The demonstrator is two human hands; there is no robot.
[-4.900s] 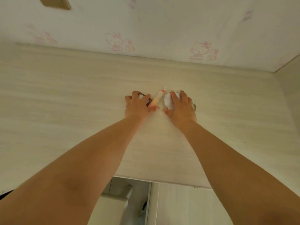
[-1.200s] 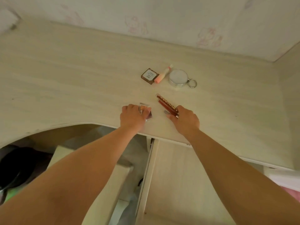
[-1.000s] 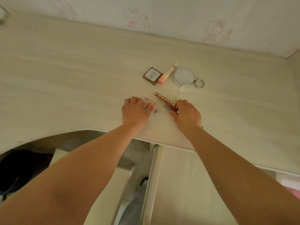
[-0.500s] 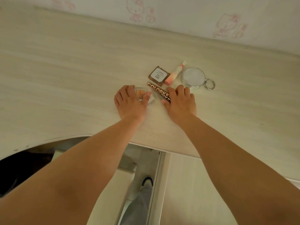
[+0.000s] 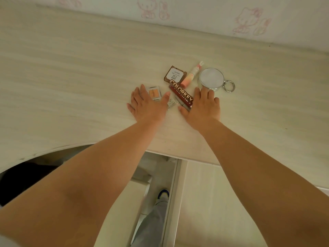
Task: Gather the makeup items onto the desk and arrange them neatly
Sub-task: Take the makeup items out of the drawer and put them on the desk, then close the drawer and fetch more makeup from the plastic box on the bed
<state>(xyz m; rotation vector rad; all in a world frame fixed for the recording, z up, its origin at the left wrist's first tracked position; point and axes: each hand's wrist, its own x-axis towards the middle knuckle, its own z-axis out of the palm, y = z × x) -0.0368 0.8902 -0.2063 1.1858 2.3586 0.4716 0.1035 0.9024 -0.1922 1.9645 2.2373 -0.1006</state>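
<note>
While both forearms reached over the near edge of the tabletop, the left hand and the right hand lay flat on it with fingers straight and spread, gripping nothing. Half a second earlier the same hands had been pushing the two nearer items away from the person; by this moment the items had arrived beside the far group. Under the left hand's fingertips lay a small clear palette with orange pans, and a tiny clear piece sat just beside its thumb. Between the hands, the dark red tubes marked COLORKEY lay diagonally, their near end at the right hand's thumb and their far end touching the brown compact. Just right of that compact lay the pink rabbit-capped tube, and farther right the round mirror with its key ring, the right hand's fingertips at the mirror's near rim. Beyond them, cartoon-cat wallpaper backed the tabletop. Judged from this layout, gathering appeared largely done: every visible item lay in one cluster. Neat arrangement remained, since the tubes lay askew against the far row and the palette sat apart to the left.
</note>
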